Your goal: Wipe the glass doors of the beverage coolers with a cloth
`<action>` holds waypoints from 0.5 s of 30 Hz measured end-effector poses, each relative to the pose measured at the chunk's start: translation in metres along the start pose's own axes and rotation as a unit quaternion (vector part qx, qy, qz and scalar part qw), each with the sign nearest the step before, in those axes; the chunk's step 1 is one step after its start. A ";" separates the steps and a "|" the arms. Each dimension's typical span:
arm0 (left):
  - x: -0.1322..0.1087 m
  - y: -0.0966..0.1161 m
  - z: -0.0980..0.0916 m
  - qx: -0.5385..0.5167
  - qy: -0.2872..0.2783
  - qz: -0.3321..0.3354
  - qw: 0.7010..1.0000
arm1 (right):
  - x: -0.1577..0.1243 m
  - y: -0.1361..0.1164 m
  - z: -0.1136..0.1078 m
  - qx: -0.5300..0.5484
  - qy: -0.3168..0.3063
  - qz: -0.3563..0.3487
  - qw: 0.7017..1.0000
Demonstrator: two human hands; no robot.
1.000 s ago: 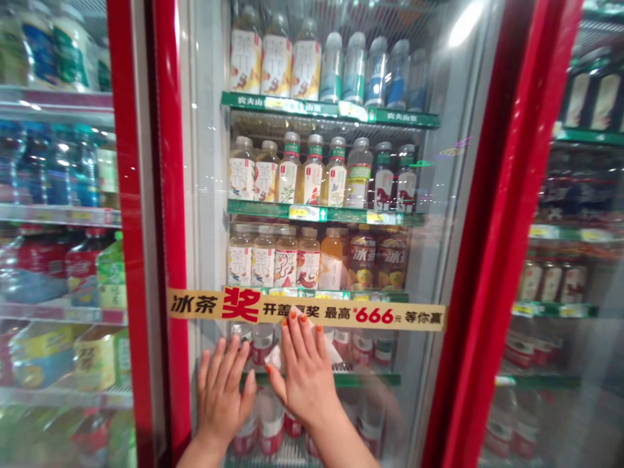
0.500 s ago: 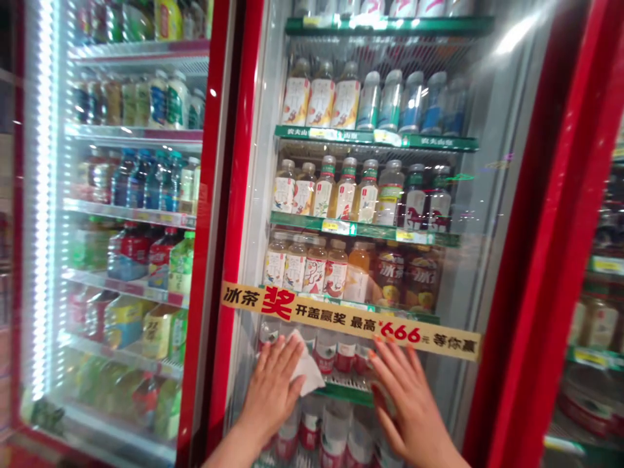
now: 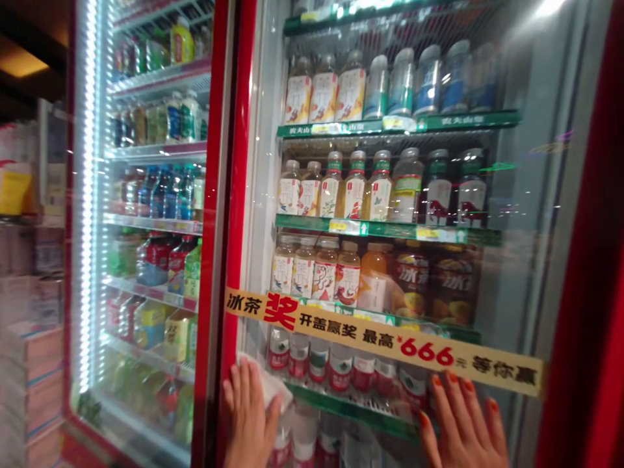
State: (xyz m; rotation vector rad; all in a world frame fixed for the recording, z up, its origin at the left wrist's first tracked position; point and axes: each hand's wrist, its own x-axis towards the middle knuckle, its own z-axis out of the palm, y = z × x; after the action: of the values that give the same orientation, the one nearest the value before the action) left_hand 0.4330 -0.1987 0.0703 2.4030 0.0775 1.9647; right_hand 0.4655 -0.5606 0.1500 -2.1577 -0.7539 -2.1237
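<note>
Both my hands rest on the glass door (image 3: 507, 195) of a red-framed drinks fridge. My left hand (image 3: 251, 416) lies flat near the door's left edge and presses a white cloth (image 3: 270, 387) against the glass under its fingers. My right hand (image 3: 463, 426) is spread open and flat on the glass lower right, with orange-painted nails, just under a yellow sticker strip (image 3: 385, 341) with red and black print. Behind the glass stand rows of tea and water bottles (image 3: 355, 188) on green shelves.
A second lit fridge (image 3: 151, 214) with soda and water bottles stands to the left, divided off by a red door frame (image 3: 221, 227). Stacked boxes (image 3: 29, 364) sit at the far left. Another red frame (image 3: 589, 292) borders the right.
My left hand has slid the cloth leftward across the glass to the door's edge. My right hand has moved right and apart from it. The view has shifted left.
</note>
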 end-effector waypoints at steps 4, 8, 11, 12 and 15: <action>0.008 0.028 0.006 -0.020 -0.023 -0.065 0.997 | -0.001 0.000 0.000 -0.005 0.001 0.002 1.000; -0.044 0.035 0.003 -0.017 -0.039 0.195 0.980 | -0.006 0.002 0.000 0.003 -0.005 -0.004 1.000; -0.055 0.011 -0.001 -0.003 -0.014 0.110 0.994 | -0.010 0.006 0.002 0.002 -0.005 0.000 1.000; -0.045 0.006 -0.002 -0.006 -0.004 0.032 0.999 | -0.012 0.007 0.002 0.001 -0.005 0.000 1.000; 0.004 0.012 -0.002 -0.053 0.021 -0.144 0.988 | -0.016 0.007 0.002 0.003 -0.006 0.000 1.000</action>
State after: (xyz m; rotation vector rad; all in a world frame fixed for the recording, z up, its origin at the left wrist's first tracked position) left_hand 0.4322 -0.2104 0.0752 2.1449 0.2957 1.8402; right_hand 0.4706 -0.5713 0.1374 -2.1699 -0.7597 -2.1076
